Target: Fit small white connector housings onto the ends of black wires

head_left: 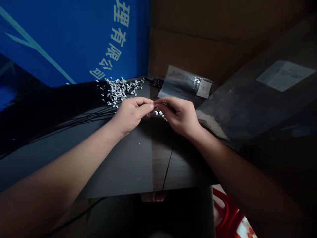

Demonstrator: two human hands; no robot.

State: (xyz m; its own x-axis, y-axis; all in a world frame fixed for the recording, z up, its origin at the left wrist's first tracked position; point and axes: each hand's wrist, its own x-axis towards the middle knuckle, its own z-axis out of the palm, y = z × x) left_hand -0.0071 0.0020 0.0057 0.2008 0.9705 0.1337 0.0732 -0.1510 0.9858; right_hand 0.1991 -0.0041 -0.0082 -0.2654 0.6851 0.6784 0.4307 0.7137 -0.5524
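Note:
My left hand (pixel 132 113) and my right hand (pixel 179 115) meet fingertip to fingertip above the dark work surface (pixel 128 162). Both are pinched shut on something tiny between thumb and fingers that I cannot make out. A few small white pieces (pixel 159 113) lie on the surface just under the fingertips. Behind the left hand, a scattered pile of small white pieces (pixel 119 91) spreads over the back of the surface. Thin black wires (pixel 81 117) run from the left toward my left hand.
A clear plastic bag with a white label (pixel 185 84) lies behind my right hand. A large grey bag with a paper label (pixel 260 99) leans at the right. A blue board with white characters (pixel 74 39) stands at the back left, brown cardboard (pixel 210 36) behind. Something red (pixel 230 218) shows at bottom right.

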